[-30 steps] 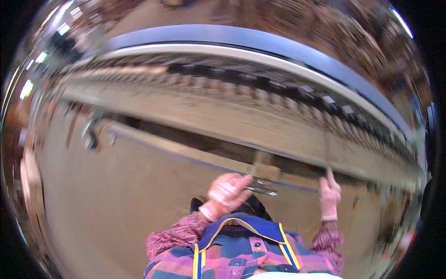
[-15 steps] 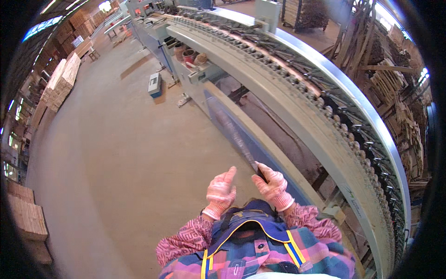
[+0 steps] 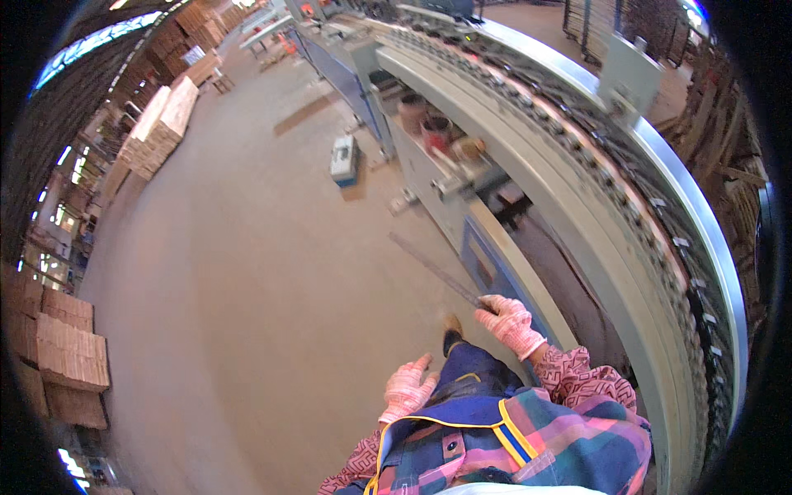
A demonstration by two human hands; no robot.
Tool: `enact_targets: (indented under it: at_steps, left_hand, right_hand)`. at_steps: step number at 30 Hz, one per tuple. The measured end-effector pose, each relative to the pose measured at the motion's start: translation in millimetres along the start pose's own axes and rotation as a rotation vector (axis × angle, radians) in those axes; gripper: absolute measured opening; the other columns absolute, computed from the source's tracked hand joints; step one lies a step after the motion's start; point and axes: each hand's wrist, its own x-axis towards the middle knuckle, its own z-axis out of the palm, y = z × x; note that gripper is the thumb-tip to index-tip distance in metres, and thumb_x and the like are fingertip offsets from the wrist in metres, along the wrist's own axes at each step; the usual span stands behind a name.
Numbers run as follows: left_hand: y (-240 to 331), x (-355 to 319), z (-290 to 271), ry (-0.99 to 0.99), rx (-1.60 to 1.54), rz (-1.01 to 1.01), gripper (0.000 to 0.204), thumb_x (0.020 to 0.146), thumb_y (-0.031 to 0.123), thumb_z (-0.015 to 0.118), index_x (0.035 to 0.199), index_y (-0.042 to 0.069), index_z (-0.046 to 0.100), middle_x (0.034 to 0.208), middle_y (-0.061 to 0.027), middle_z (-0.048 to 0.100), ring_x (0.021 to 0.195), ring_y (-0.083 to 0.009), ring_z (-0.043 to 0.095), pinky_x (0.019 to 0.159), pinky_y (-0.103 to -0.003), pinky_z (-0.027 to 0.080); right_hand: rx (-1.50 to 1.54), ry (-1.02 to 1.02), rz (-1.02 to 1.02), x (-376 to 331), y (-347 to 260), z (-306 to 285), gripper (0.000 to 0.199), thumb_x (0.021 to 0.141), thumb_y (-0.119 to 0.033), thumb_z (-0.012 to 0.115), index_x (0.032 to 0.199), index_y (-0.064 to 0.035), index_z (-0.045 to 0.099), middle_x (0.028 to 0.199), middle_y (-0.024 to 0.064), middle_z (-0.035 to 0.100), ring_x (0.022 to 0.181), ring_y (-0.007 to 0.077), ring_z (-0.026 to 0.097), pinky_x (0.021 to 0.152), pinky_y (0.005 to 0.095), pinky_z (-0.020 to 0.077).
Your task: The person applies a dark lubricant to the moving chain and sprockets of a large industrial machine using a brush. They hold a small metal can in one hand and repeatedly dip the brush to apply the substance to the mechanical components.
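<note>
My right hand (image 3: pixel 509 326), in a pale pink knitted work glove, is closed round one end of a long, thin, dark rod-like tool (image 3: pixel 435 270). The tool points forward and left over the floor; motion blur hides its exact kind. Lower and to the left, my left hand (image 3: pixel 407 389), gloved alike, holds nothing, with its fingers apart near the front of my dark blue apron (image 3: pixel 483 388). One shoe (image 3: pixel 451 330) shows between the two hands.
A long curved machine with a chain track (image 3: pixel 577 153) runs along my right. Containers (image 3: pixel 436 132) sit in its side recess. A grey-and-blue toolbox (image 3: pixel 344 161) stands on the concrete floor (image 3: pixel 247 272). Stacked timber (image 3: pixel 161 128) and more wood (image 3: pixel 73 351) lie to the left.
My view has shifted, and the toolbox and machine now appear farther right. The hands have moved apart; the left is lower, while the right keeps hold of the rod-like tool, now angled more to the left.
</note>
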Motion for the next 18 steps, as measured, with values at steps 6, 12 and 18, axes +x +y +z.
enact_targets:
  at_steps: [6, 12, 18]
  left_hand:
    - [18.6, 143.6, -143.2, 0.255, -0.526, 0.1, 0.052, 0.098, 0.03, 0.066, 0.143, 0.008, 0.055, 0.124, -0.0135, 0.069, 0.113, -0.0255, 0.066, 0.099, -0.039, 0.052]
    - [3.7, 250.6, -229.6, 0.366, -1.088, 0.003, 0.047, 0.101, 0.024, 0.068, 0.138, -0.004, 0.058, 0.119, -0.0113, 0.07, 0.107, -0.0155, 0.065, 0.096, -0.032, 0.052]
    - [-44.6, 354.1, -299.3, 0.191, -1.068, -0.06, 0.026, 0.099, 0.024, 0.07, 0.102, -0.002, 0.069, 0.091, -0.0055, 0.071, 0.08, -0.01, 0.06, 0.072, -0.029, 0.05]
  right_hand:
    - [0.165, -0.093, -0.258, 181.0, -88.1, 36.4, 0.054, 0.088, -0.032, 0.072, 0.136, -0.008, 0.062, 0.116, 0.021, 0.072, 0.105, 0.0388, 0.07, 0.09, 0.0449, 0.0567]
    - [0.054, -0.269, -0.245, 288.3, -164.8, 61.7, 0.056, 0.09, -0.027, 0.074, 0.142, -0.0147, 0.058, 0.107, 0.0212, 0.073, 0.098, 0.039, 0.072, 0.084, 0.0438, 0.0594]
    - [0.077, -0.093, -0.284, 371.6, -173.2, 116.7, 0.056, 0.091, -0.033, 0.069, 0.143, -0.016, 0.054, 0.092, 0.0204, 0.073, 0.086, 0.043, 0.07, 0.073, 0.0513, 0.0565]
